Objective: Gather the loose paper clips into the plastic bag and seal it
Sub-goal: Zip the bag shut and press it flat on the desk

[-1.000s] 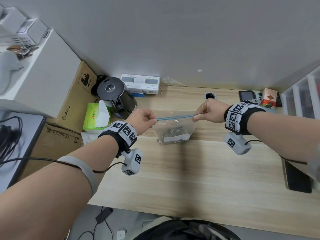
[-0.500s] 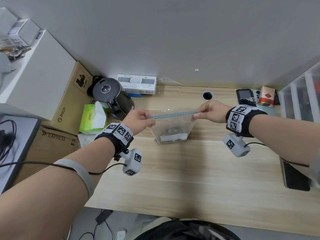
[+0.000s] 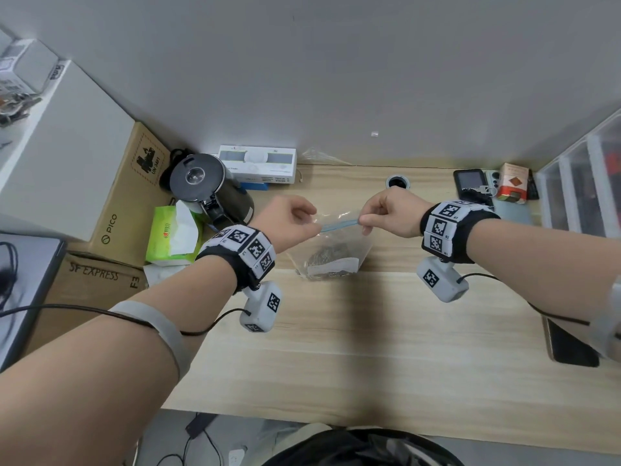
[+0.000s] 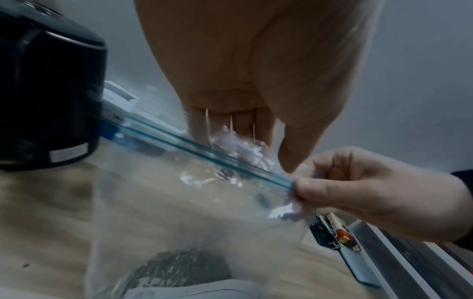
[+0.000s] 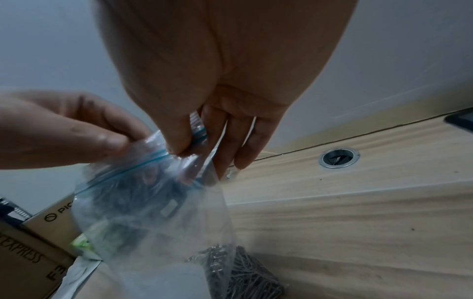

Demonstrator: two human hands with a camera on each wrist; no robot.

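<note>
Soft, even light falls from overhead, and a broad dim shadow band crosses the bench (image 3: 386,348) down the middle. The head view is sharp but bows straight edges near its borders. Both wrist views are dimmer, bluish and smeared; white glare flecks the plastic bag (image 4: 179,202) where it crinkles.

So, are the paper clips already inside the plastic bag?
Inside: the paper clips lie heaped at the bottom of the plastic bag.
</note>
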